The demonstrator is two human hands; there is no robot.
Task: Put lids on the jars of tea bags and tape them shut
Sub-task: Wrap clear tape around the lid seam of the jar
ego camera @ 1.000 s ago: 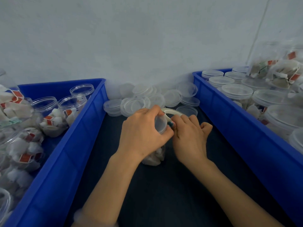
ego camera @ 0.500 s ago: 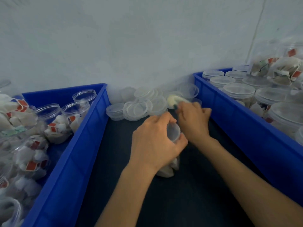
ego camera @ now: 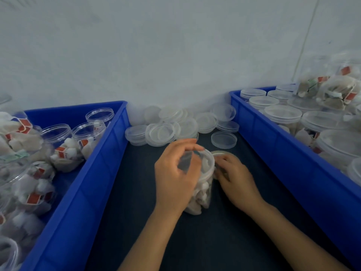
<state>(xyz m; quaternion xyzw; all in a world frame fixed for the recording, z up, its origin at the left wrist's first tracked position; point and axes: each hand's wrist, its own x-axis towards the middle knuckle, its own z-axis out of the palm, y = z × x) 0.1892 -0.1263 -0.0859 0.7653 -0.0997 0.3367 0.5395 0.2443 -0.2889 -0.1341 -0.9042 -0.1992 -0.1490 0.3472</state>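
A clear jar of tea bags [ego camera: 203,189] stands on the dark mat between two blue crates, with a clear lid [ego camera: 208,163] on it. My left hand [ego camera: 175,178] grips the jar's top from the left, fingers curled over the lid. My right hand [ego camera: 235,178] is against the jar's right side at the rim and holds a pale tape roll [ego camera: 221,153], whose ring shows just behind the fingers. Any tape strip on the jar is too blurred to make out.
A heap of loose clear lids [ego camera: 166,130] lies at the back by the wall, one lid [ego camera: 224,140] apart on the mat. The left blue crate [ego camera: 109,145] holds open jars of tea bags [ego camera: 88,133]. The right blue crate [ego camera: 273,137] holds lidded jars [ego camera: 283,114].
My right hand carried the tape roll away toward the back right, then came back to the jar's right rim. My left hand kept its grip on the jar.
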